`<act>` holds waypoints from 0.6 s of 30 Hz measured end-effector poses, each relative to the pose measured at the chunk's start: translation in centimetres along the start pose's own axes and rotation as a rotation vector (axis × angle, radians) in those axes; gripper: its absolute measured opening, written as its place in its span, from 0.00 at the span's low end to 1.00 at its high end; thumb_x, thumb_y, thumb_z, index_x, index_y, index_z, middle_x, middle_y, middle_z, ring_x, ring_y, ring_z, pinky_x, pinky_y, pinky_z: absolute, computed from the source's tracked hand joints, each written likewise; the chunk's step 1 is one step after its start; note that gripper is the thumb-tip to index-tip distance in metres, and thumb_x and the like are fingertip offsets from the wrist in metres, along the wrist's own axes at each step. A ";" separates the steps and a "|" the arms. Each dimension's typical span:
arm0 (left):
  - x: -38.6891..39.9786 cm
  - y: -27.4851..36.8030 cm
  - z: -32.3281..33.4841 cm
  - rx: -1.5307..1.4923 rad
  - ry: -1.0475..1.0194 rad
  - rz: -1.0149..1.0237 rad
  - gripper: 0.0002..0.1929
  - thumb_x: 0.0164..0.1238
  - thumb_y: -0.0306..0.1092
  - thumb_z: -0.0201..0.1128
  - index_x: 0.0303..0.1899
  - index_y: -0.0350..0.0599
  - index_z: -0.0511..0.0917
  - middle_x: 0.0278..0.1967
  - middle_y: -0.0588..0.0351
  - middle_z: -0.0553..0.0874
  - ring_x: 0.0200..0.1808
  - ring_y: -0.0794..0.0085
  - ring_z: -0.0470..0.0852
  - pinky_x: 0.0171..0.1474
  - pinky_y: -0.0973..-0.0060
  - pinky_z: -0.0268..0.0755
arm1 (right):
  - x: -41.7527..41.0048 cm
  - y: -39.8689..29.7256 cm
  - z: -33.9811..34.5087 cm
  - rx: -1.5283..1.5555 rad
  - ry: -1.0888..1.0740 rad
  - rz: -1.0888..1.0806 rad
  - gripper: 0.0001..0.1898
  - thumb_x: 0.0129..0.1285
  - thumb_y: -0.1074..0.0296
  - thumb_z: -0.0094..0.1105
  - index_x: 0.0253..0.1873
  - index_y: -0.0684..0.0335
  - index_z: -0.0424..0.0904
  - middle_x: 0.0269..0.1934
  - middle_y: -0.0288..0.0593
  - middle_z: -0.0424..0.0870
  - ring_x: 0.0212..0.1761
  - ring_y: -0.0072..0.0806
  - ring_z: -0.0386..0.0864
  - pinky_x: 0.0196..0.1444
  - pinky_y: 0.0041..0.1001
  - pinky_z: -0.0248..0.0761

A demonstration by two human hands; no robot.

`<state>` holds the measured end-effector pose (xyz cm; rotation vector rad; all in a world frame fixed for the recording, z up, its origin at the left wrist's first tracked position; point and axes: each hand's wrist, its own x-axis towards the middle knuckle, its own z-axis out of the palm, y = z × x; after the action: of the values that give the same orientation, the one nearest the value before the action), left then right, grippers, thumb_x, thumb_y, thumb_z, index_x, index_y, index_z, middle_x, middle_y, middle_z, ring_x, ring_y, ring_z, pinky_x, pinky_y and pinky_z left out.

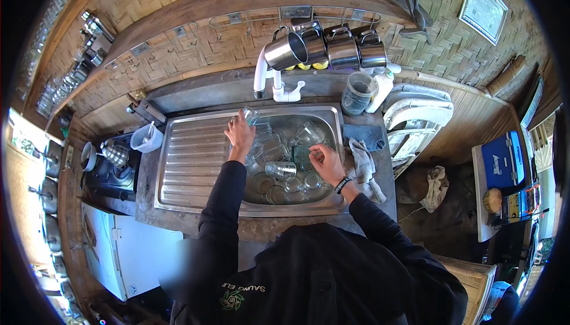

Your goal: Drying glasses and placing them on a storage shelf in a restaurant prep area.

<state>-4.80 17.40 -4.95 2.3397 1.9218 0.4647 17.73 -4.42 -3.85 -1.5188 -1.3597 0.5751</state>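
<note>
My left hand [241,134] has its fingers around a small clear glass [251,115], above the back left edge of the sink basin. My right hand [328,163] is over the right half of the basin, fingers curled. Just beside its fingertips is a greenish glass mug [302,157]; whether they grip it is unclear. Several clear glasses fill the stainless steel sink [335,122], some upright and some on their sides. One ribbed glass [281,170] lies sideways near the middle. Left of the basin is the ridged drainboard [191,160].
A white pipe faucet [285,92] rises behind the sink, below hanging steel mugs [286,51]. To the right are a clear plastic tub [357,93], a white bottle [380,90] and cloths [363,160]. A white container [147,139] and gooseneck kettle [114,153] stand left.
</note>
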 end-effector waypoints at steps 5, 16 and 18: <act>-1.0 -0.8 -0.4 -0.053 0.040 0.003 0.40 0.59 0.38 0.74 0.73 0.49 0.65 0.61 0.42 0.80 0.63 0.45 0.77 0.59 0.41 0.68 | 1.2 -0.2 0.7 0.003 0.012 -0.045 0.09 0.63 0.74 0.67 0.48 0.63 0.81 0.36 0.43 0.86 0.29 0.30 0.83 0.34 0.28 0.76; -9.6 0.0 -3.3 -0.269 0.022 0.162 0.42 0.55 0.38 0.76 0.72 0.48 0.65 0.54 0.45 0.82 0.55 0.47 0.81 0.53 0.48 0.72 | 10.6 0.8 6.7 -0.099 -0.206 -0.178 0.10 0.61 0.69 0.66 0.46 0.63 0.81 0.42 0.50 0.88 0.44 0.47 0.86 0.46 0.40 0.80; -10.5 0.1 -3.7 -0.295 0.036 0.154 0.42 0.55 0.38 0.76 0.72 0.48 0.65 0.53 0.45 0.82 0.55 0.47 0.81 0.53 0.49 0.72 | 12.1 1.5 8.3 -0.133 -0.263 -0.166 0.10 0.61 0.69 0.66 0.46 0.63 0.82 0.42 0.50 0.88 0.45 0.47 0.86 0.47 0.41 0.80</act>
<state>-7.51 6.77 -3.27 2.3042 1.5649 0.7507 14.61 9.85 -5.48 -1.4539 -1.7378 0.6055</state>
